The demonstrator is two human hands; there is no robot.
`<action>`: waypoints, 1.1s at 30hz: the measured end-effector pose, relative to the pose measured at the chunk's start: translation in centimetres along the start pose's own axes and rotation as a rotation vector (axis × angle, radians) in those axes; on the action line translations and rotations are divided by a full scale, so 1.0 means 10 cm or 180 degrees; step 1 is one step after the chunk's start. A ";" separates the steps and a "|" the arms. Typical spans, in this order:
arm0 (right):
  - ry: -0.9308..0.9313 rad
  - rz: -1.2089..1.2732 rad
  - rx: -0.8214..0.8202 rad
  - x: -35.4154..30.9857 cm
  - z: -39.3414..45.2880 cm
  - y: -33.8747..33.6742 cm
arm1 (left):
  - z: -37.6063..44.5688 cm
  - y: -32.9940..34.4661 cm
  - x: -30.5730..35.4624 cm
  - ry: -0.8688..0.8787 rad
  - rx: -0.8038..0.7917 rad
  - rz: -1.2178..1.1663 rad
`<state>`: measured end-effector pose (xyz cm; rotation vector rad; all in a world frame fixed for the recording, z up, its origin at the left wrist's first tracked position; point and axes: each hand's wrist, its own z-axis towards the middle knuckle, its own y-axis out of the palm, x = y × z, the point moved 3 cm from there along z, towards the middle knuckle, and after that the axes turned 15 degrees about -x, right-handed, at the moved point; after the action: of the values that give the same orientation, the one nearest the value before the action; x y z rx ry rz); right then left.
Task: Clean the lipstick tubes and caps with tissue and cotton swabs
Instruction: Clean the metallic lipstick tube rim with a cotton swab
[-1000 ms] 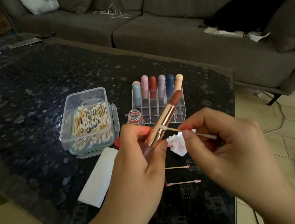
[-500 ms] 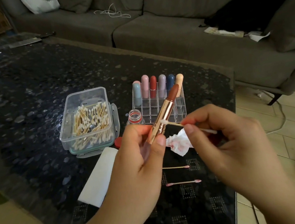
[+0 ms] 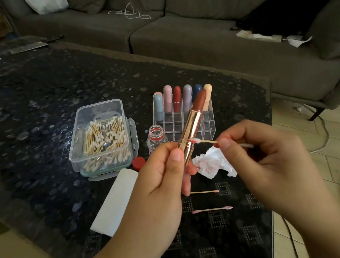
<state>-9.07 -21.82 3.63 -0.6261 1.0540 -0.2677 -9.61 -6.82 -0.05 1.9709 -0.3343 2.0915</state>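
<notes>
Grey sofa [image 3: 198,37] fills the far side of the room, and before it we see the dark speckled counter [image 3: 31,111] that carries everything. On it, from larger to smaller: the clear box of cotton swabs [image 3: 102,138], the folded white tissue [image 3: 117,198], the clear organiser [image 3: 184,119] with its row of capped lipsticks [image 3: 183,97], the crumpled tissue [image 3: 212,162] stained red, a small open bottle [image 3: 156,138] with its red cap [image 3: 138,163] beside it, and two used swabs [image 3: 209,201] lying near the front edge.

Our left hand [image 3: 161,182] grips the base of the gold lipstick tube [image 3: 190,135], held tilted above the counter with its brown-red bullet up. Our right hand [image 3: 258,152] pinches the cotton swab [image 3: 217,142] by its stick.

Compared with a second ago, the tube sits higher and the swab tip, then white, now shows pink where it touches the seam of the gold casing. We judge that residue is lifting off, so this tube's cleaning is underway, while the capped lipsticks in the organiser appear to await their turn
</notes>
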 end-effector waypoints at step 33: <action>-0.0105 0.0244 -0.0059 0.02 0.00 -0.03 | -0.02 0.02 0.01 0.0078 -0.0389 -0.0730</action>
<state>-8.93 -22.18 3.71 -0.6036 1.0472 -0.1804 -9.86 -6.92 0.04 1.8187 -0.2140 1.9038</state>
